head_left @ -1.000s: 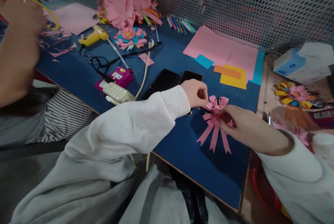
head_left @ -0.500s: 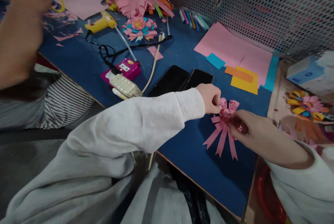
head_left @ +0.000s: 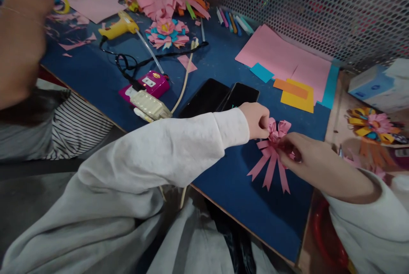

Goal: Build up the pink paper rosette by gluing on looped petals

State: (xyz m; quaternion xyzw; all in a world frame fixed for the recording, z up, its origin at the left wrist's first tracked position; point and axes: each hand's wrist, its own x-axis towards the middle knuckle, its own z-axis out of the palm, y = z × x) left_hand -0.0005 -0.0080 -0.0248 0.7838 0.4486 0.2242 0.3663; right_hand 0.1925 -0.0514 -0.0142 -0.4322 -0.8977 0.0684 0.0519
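A pink paper flower (head_left: pixel 270 161) with looped petals at its top and cut strips spreading downward is held over the blue table near its right end. My left hand (head_left: pixel 256 119) pinches the flower's upper left edge, thumb and finger pressed together. From the right, my right hand (head_left: pixel 302 154) grips the flower's middle between thumb and fingers. The fingertips of both hands partly cover the paper. Two dark phones (head_left: pixel 206 97) lie just beyond my left wrist.
Pink sheets (head_left: pixel 279 50) and small coloured papers lie behind my hands. A yellow glue gun (head_left: pixel 119 27), cables and a magenta power socket (head_left: pixel 156 85) are at left. Another person's arm (head_left: pixel 21 39) is far left. A metal mesh (head_left: pixel 306 5) borders the back.
Both hands keep their hold on the flower with hardly any movement. The view has shifted slightly, and the upper phone's screen now shows lit marks.
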